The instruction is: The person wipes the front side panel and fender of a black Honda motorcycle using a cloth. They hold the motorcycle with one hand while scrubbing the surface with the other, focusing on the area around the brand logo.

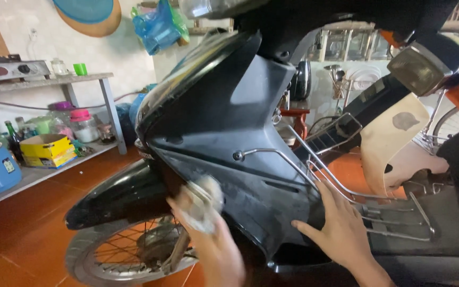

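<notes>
Left hand [200, 204] clutches a pale rag [205, 201] on the scooter's black plastic fairing [224, 122]; right hand [338, 226] lies flat, open, at 5 o'clock. Yellow carton [47, 150] on shelf [33, 172], 9 o'clock.

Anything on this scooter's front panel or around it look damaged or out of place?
Yes. The dark front panel is dusty and scuffed near the cloth in the left hand. The tan seat behind carries a dark patch, a stain or wear. The right hand lies flat on the panel beside the chrome rack.
</notes>
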